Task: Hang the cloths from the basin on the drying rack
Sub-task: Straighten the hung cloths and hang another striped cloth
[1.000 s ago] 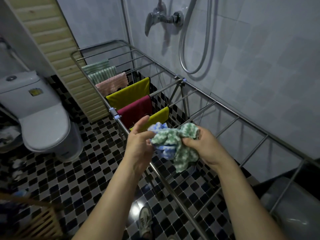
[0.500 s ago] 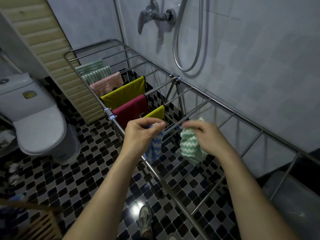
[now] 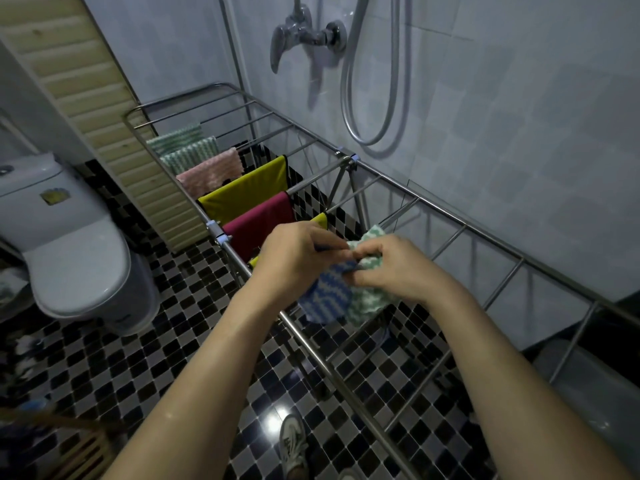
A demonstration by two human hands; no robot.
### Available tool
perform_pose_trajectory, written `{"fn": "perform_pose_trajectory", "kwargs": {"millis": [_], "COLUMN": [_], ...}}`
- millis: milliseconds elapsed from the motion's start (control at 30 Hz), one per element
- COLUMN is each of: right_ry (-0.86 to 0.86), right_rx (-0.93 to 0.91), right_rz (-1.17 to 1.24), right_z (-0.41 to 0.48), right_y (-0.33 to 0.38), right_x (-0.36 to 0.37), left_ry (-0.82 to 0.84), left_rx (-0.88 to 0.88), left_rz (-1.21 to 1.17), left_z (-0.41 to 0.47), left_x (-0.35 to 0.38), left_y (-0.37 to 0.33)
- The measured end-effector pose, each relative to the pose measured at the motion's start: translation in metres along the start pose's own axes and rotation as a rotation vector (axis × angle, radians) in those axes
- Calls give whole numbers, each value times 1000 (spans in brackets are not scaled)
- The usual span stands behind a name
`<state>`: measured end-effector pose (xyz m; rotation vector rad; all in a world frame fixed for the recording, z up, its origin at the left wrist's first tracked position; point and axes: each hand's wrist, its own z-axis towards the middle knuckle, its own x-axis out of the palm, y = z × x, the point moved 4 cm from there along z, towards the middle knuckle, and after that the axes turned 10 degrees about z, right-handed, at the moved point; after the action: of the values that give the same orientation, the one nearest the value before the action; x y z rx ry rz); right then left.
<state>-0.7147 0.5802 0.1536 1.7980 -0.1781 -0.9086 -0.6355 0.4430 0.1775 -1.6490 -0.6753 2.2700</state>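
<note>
Both my hands meet over the steel drying rack (image 3: pixel 446 211), just above its near rail. My left hand (image 3: pixel 294 254) pinches a blue-and-white zigzag cloth (image 3: pixel 327 296) that hangs down below it. My right hand (image 3: pixel 391 268) grips a green-and-white zigzag cloth (image 3: pixel 369 301), bunched beside the blue one and touching it. Several cloths hang on the rack's far bars: two green striped (image 3: pixel 188 152), a pink one (image 3: pixel 211 173), a yellow one (image 3: pixel 244 197), a magenta one (image 3: pixel 259 223) and another yellow one (image 3: pixel 320 219) mostly hidden behind my left hand. The basin is not in view.
A white toilet (image 3: pixel 74 251) stands at the left. A shower mixer (image 3: pixel 306 38) and hose (image 3: pixel 370 84) hang on the tiled wall behind the rack. A wooden slatted panel (image 3: pixel 90 95) leans at back left. My shoe (image 3: pixel 292 441) is on the chequered floor. A wooden frame (image 3: pixel 69 452) sits bottom left.
My hands, apart half a second ago with one cloth each, have come together. The blue and green cloths now touch and hang lower over the near rail.
</note>
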Motion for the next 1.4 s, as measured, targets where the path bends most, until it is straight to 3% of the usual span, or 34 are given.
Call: {"fn": "perform_pose_trajectory", "kwargs": {"millis": [133,300,467,667,967,1067,1234,1400], "right_ry": [-27,-47,-2,330,478,437,299,-132], "right_rx": [32,108,97,51,227,260,231,114], "right_rz": [-288,-474,-80,239,7,-195,-131,-210], "right_z": [0,5,4,8,11,16,16,21], "right_y": [6,-2,-8,8,-8,-15,-21,-23], "right_x": [-12,-25,-35,-14,-16,-25,-35,-61], "left_ry": [-14,84,213,295,171,152,159,282], "left_rx": [12,46,86,199,244,164,59,-40], "left_rz": [458,98,113,154,201,148,40,36], "left_z": [2,5,16,20,22,22,19,11], "left_x": [-5,-1,-1,7,-8,-8,-4,7], "left_y": [8,-1,-4,-10,-10,-8,0,9]}}
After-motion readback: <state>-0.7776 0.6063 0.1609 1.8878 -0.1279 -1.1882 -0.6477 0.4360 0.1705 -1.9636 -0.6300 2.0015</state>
